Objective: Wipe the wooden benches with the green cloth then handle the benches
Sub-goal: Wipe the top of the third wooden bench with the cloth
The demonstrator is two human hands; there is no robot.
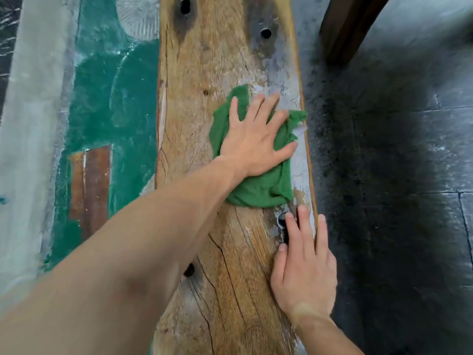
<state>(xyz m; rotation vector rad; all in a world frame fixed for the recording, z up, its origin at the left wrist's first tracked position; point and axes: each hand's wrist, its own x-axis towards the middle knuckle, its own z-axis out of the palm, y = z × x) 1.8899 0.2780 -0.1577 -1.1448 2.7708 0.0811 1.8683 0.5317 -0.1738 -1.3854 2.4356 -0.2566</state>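
A long rough wooden bench [204, 73] runs from the top of the view down to me, with cracks, dark knot holes and pale dusty patches along its right side. On it lies a crumpled green cloth [266, 190]. My left hand [256, 139] presses flat on the cloth with fingers spread, near the bench's right edge. My right hand [304, 267] rests flat on the wood closer to me, fingers straight, beside a dark hole at the right edge.
Left of the bench is a green painted floor [112, 98] with a brown wooden piece [89, 185] lying on it. Dark grey tiled floor [396, 201] lies to the right. A dark wooden leg or post [350, 24] stands at the top right.
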